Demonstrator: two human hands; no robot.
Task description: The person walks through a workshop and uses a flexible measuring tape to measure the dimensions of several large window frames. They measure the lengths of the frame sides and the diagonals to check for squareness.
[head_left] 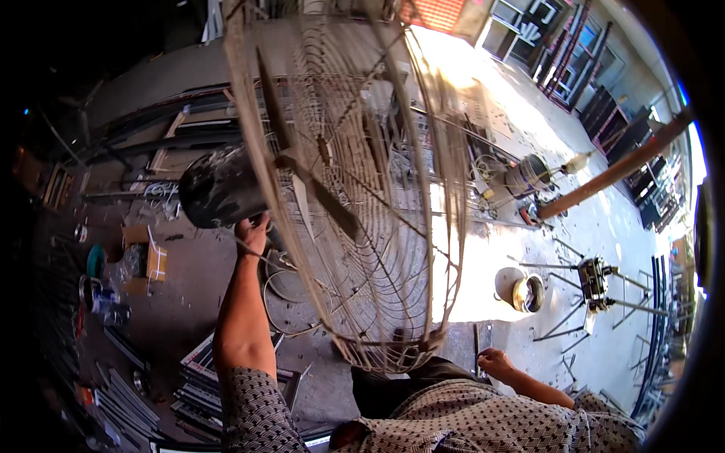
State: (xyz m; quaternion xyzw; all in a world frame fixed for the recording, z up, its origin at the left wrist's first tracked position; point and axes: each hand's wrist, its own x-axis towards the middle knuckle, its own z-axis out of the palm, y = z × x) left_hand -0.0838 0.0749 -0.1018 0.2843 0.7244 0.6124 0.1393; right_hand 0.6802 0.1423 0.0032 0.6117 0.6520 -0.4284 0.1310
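A large, dusty fan fills the middle of the view, with its bent wire cage (445, 249) in front of me and its flat grey blade (332, 208) inside. Behind the cage sits the fan's dark, scuffed motor housing (221, 187). My left hand (255, 232) is closed against the underside of that housing, with some fingertips hidden behind it. Low on the right, close to my body, my right hand (498, 364) has curled fingers; what they hold, if anything, cannot be made out. A thin dark rod (476, 349) stands just left of it.
An open cardboard box (155, 260) lies on the floor at left, above stacked metal frames (198, 385). A round metal pot (528, 293) sits in the sunlit patch. Further right are a machine on splayed legs (595, 283), a bucket (529, 175) and a slanting wooden pole (615, 167).
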